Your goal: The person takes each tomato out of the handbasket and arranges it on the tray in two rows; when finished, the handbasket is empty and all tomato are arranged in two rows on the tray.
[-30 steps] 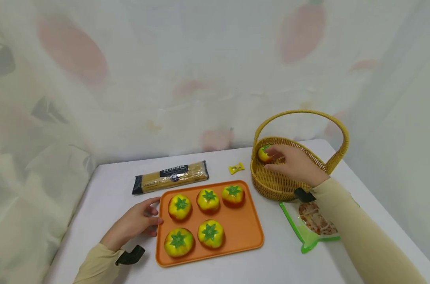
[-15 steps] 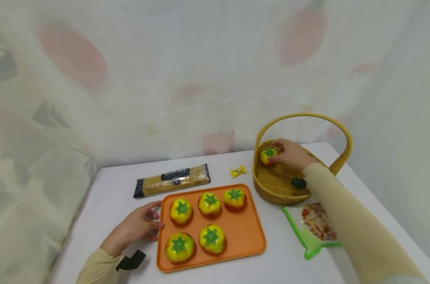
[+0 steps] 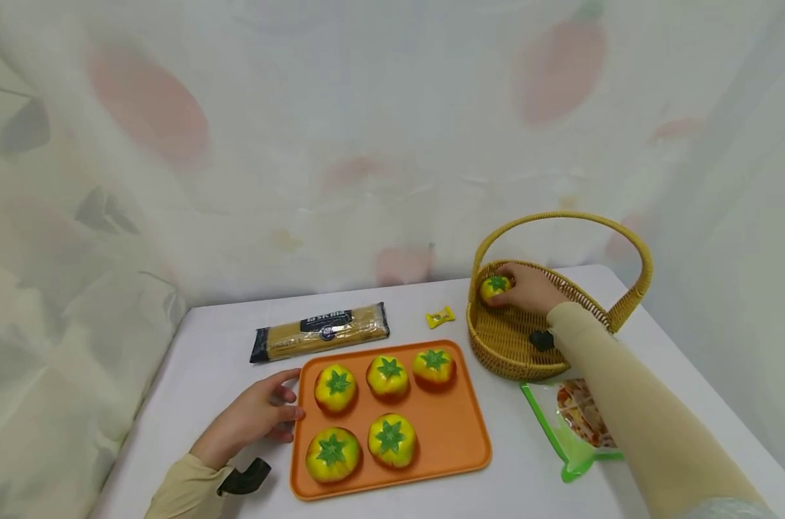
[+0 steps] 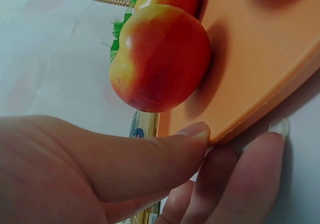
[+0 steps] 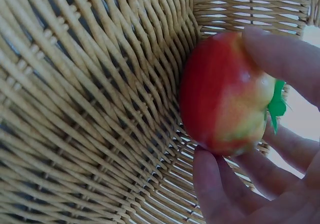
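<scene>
My right hand (image 3: 525,288) reaches into the wicker basket (image 3: 505,342) and grips a small yellow-red tomato (image 3: 495,286) with a green top against the basket's far left wall; in the right wrist view the fingers (image 5: 280,59) curl round the tomato (image 5: 225,94). My left hand (image 3: 256,414) rests on the table and pinches the left edge of the orange tray (image 3: 453,432), thumb (image 4: 150,154) on its rim (image 4: 260,114). Several more tomatoes (image 3: 391,375) lie on the tray.
A pack of spaghetti (image 3: 321,331) lies behind the tray, and a small yellow candy (image 3: 440,316) sits beside the basket. A green-edged food pouch (image 3: 577,425) lies under my right forearm. A patterned curtain hangs behind the white table (image 3: 204,360).
My right hand has pushed deeper into the basket and closed round the tomato at its far left side. The left hand has stayed at the tray's edge.
</scene>
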Available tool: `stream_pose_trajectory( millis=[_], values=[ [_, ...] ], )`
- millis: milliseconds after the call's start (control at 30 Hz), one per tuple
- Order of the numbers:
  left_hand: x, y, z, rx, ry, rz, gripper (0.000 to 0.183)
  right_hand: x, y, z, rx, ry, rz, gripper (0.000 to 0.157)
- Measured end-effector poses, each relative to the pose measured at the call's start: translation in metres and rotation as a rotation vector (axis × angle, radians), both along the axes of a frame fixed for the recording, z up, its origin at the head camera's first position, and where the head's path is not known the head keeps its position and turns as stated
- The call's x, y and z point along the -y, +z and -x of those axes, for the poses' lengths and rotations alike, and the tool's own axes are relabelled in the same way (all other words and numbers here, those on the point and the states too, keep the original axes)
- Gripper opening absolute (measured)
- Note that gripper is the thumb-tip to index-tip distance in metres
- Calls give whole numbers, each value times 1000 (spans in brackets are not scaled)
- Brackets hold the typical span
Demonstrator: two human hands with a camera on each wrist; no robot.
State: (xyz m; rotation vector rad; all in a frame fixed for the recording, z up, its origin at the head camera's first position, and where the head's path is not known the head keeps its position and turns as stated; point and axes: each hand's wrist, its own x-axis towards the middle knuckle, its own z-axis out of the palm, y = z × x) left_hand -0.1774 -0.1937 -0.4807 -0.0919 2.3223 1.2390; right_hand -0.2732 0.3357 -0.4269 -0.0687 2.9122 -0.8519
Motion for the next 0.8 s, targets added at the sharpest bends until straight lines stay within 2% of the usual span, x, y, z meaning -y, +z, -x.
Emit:
stream_pose_trajectory(
  millis=[200, 400, 533, 800],
  values=[
    [0, 0, 2, 1, -1, 9, 79, 2, 5, -6, -12, 16, -19, 67],
    [2, -1, 5, -21, -12, -7, 79, 3, 20, -23, -63, 45, -14, 68],
    [2, 0, 6, -21, -6, 1, 79, 6, 29, -38, -105, 73, -2, 71],
    [0, 1, 9, -28, -5, -7, 78, 16, 44, -82, -153, 79, -22, 71]
  ],
)
